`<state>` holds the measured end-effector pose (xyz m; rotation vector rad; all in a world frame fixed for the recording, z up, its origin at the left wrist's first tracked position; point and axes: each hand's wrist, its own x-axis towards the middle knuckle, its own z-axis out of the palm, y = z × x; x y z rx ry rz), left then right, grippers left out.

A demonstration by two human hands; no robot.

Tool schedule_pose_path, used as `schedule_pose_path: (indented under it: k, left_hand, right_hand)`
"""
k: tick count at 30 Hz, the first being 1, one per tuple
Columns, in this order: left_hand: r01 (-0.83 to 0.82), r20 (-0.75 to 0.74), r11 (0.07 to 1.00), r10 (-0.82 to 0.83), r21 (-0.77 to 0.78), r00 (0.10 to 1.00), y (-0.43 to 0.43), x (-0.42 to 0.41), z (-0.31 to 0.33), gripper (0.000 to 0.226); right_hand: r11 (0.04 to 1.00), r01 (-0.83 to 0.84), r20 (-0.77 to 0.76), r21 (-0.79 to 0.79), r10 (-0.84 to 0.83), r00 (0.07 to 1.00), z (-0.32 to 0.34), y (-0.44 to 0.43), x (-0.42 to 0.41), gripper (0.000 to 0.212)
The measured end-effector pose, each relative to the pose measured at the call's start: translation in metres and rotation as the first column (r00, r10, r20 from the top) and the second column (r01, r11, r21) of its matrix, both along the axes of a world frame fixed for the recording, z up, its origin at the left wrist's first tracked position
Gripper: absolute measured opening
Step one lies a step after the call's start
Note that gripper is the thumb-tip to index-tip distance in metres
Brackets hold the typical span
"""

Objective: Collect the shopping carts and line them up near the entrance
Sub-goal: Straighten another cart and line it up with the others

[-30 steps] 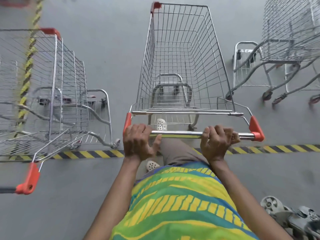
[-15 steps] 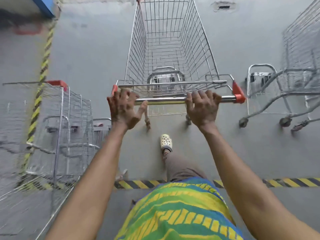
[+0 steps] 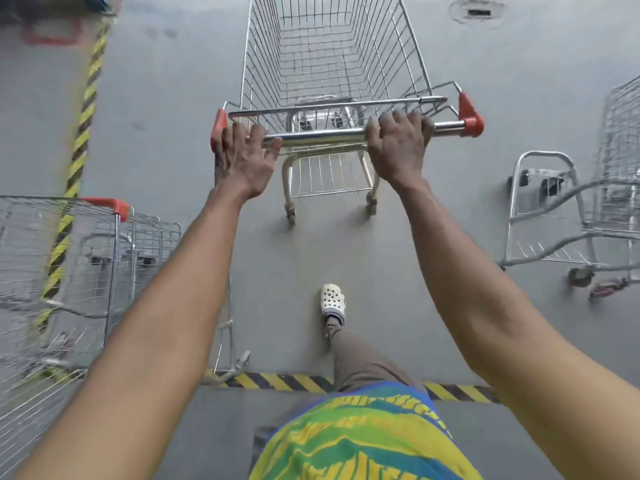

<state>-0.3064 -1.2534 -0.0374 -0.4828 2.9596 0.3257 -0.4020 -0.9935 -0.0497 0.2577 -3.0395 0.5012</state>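
Fingers [image 3: 398, 124] of the right hand [image 3: 398, 150]: curled over the chrome handle bar [image 3: 322, 136] of the centre shopping cart [image 3: 332, 64], grasping it near the right red end cap [image 3: 469, 116].
Fingers [image 3: 242, 135] of the left hand [image 3: 244, 164]: draped over the same bar at its left end, beside the left red end cap [image 3: 218, 128]; thumb spread along the bar, hold looser than the right, palm lifted off the metal.
Arms: both bare, stretched forward at full reach.
Centre shopping cart: wire basket, no goods inside, standing on the grey floor [image 3: 166, 116] ahead of the person, pointing away; rear wheels [image 3: 291, 214] on the floor.
Left cart [image 3: 86, 258]: wire basket with a red corner piece, blurred, standing just left of the left forearm, across the yellow-black floor stripe [image 3: 81, 133].
Right cart [image 3: 588, 209]: chrome frame and basket at the right edge, well apart from the centre cart.
Second yellow-black stripe [image 3: 277, 379]: runs crosswise under the person.
Person: white perforated clog [image 3: 332, 299] forward on the floor, brown trouser leg [image 3: 360, 362], yellow-green-blue patterned shirt [image 3: 360, 441].
Floor drain [image 3: 478, 11]: top right.
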Motion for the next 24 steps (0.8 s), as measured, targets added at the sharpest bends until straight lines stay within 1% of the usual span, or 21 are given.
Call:
schedule_pose_path:
  k: [4,9,13,16,19,22,24]
  left_hand:
    - [-0.013,0.012,1.000,0.014,-0.021,1.000,-0.018,-0.013,0.003,0.054]
    - [-0.064,0.038,0.998,0.064,0.008,0.997,-0.025,0.013,0.008,0.051]
    - [-0.085,0.063,0.995,0.082,0.053,0.995,-0.015,0.066,0.012,0.049]
    - [-0.080,0.063,0.996,0.077,0.046,0.995,-0.004,0.114,0.009,0.052]
    - [-0.067,0.012,0.997,0.066,0.038,0.998,0.009,0.168,0.003,0.054]
    - [-0.064,-0.036,0.996,0.066,0.067,0.997,0.024,0.229,0.002,0.048]
    - [-0.046,-0.077,0.998,0.050,0.049,0.996,0.033,0.271,-0.002,0.045]
  right_hand:
    - [0.998,-0.042,0.080,0.036,0.039,0.996,0.008,-0.018,-0.019,0.053]
    - [0.995,-0.091,0.125,0.051,0.084,0.989,0.011,-0.026,0.005,0.056]
    - [0.992,-0.113,0.107,0.059,0.106,0.989,0.011,-0.020,0.058,0.056]
    - [0.994,-0.106,0.091,0.035,0.103,0.991,0.009,-0.010,0.106,0.055]
    - [0.996,-0.083,0.062,0.009,0.083,0.995,0.008,0.003,0.158,0.053]
    - [0.997,-0.072,0.060,-0.010,0.072,0.996,0.008,0.014,0.217,0.051]
    - [0.999,-0.052,0.052,-0.010,0.053,0.997,0.007,0.023,0.259,0.051]
